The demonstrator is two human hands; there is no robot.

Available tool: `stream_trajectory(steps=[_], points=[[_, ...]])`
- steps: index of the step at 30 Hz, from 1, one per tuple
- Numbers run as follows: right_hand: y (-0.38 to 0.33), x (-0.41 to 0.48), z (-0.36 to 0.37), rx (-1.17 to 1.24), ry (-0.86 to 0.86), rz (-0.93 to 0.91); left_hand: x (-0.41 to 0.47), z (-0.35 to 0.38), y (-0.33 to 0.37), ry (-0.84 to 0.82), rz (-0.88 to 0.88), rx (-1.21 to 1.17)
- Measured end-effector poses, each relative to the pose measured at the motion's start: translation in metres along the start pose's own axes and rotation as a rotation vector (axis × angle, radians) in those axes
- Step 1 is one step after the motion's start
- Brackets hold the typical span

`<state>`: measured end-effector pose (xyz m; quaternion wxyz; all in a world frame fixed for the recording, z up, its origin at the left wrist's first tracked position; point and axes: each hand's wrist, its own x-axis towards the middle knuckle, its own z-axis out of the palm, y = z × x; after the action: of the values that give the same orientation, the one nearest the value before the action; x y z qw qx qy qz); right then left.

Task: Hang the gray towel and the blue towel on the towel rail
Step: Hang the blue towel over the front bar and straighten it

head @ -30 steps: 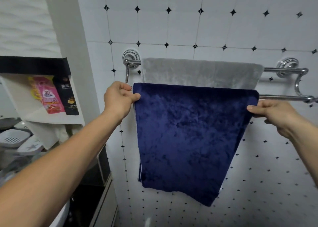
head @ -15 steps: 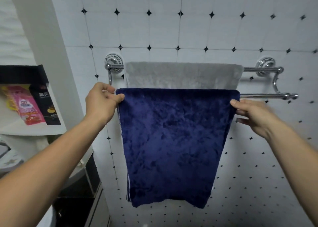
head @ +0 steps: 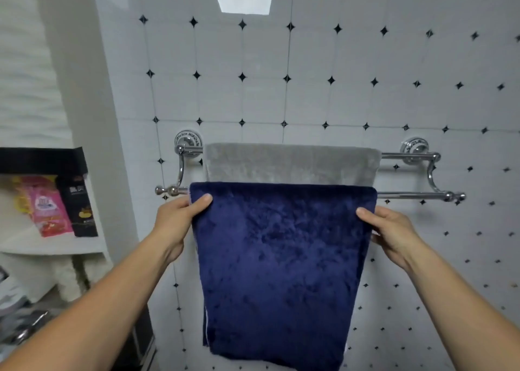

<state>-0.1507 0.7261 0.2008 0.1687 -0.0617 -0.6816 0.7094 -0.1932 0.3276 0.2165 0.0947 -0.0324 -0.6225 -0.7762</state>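
Blue towel (head: pixel 281 258) draped over the front bar of the towel rail (head: pixel 408 194), gray towel (head: pixel 289 162) over the rear bar; my left hand (head: pixel 176 224) and right hand (head: pixel 394 230) pinched the blue towel's upper side edges; plush, limp and light, I judged, so best held there; packets (head: pixel 47 204) on a shelf (head: pixel 50 248) stood well apart, obstructing nothing.

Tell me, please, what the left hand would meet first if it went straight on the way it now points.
The left hand points up and right, with its grip on the blue towel. Pressing on, it would likely meet the towel rail just above, though depth is unclear.
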Motion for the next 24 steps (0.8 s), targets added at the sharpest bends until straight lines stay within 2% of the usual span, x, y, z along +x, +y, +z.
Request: stream_trajectory(steps=[16, 24], points=[[0.0, -0.008, 0.002, -0.196, 0.084, -0.077, 0.005, -0.011, -0.012, -0.035, 0.019, 0.073], [0.006, -0.013, 0.006, -0.198, 0.132, -0.057, 0.003, -0.012, -0.018, -0.009, -0.026, 0.101]])
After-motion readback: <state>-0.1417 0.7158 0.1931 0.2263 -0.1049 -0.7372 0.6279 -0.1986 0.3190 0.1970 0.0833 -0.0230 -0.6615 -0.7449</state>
